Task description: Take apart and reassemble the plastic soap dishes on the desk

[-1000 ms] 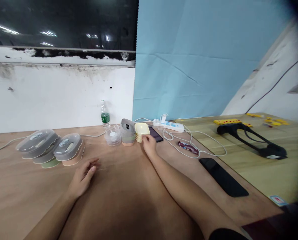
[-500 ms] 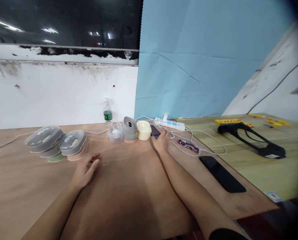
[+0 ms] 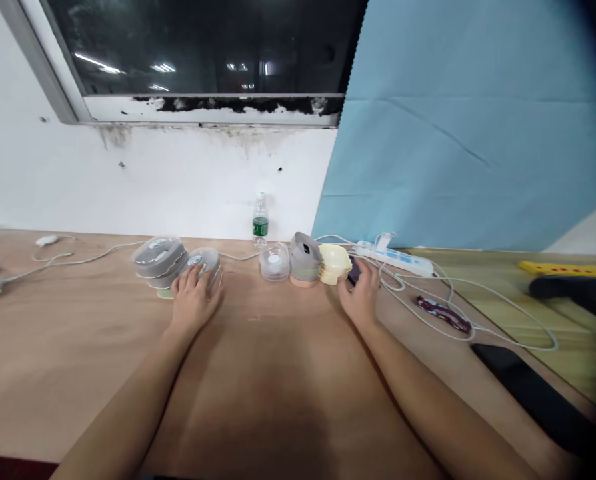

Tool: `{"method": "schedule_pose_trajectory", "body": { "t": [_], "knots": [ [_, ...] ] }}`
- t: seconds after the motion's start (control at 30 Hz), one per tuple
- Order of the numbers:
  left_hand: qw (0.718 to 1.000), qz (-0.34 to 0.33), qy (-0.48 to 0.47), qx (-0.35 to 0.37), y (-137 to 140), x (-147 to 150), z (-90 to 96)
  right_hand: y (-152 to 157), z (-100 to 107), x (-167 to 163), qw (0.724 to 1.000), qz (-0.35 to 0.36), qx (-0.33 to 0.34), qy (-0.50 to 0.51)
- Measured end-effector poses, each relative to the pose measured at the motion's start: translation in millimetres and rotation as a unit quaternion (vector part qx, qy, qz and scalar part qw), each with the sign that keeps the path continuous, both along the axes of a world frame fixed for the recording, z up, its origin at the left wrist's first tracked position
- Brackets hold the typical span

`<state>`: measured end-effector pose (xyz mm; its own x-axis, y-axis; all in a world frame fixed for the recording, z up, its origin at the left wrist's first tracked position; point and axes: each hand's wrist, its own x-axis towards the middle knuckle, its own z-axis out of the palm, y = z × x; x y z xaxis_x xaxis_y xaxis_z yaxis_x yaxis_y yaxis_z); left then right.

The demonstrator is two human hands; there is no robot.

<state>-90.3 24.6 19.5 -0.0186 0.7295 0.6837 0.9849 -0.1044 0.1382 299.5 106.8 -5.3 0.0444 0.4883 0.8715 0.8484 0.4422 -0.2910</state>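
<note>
My left hand [image 3: 194,300] lies with fingers stretched over the front and top of a small grey-lidded food container [image 3: 212,261], partly hiding it. Close behind on the left stands a larger stack of grey-lidded containers [image 3: 159,259] with a green base. My right hand [image 3: 362,295] is open beside a stack of pale yellow containers [image 3: 334,263], its thumb close to them. A dark flat object [image 3: 354,271] shows partly behind that hand. Left of the yellow stack are a grey container stack [image 3: 304,260] and clear round containers [image 3: 274,263].
A bottle with a green label [image 3: 261,227] stands by the wall. White cables run from a power strip [image 3: 395,257] around a dark red wrapped item [image 3: 443,314]. A black slab [image 3: 533,393] lies at right, near a yellow strip [image 3: 565,269].
My left hand has moved from the table onto the small grey-lidded container. My right hand stays beside the yellow stack. The view has turned left.
</note>
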Motion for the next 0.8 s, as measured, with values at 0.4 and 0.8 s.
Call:
{"method": "schedule_pose_trajectory", "body": {
  "t": [0.4, 0.8],
  "knots": [
    [0.992, 0.053, -0.111, 0.002, 4.9, -12.0, -8.7, -2.8, -0.4, -11.2, 0.997, 0.062, 0.009, -0.034],
    [0.97, -0.008, -0.238, 0.039, 9.8, -10.4, -19.5, -0.5, -0.1, -10.1, 0.997, 0.072, -0.008, -0.026]
  ]
}}
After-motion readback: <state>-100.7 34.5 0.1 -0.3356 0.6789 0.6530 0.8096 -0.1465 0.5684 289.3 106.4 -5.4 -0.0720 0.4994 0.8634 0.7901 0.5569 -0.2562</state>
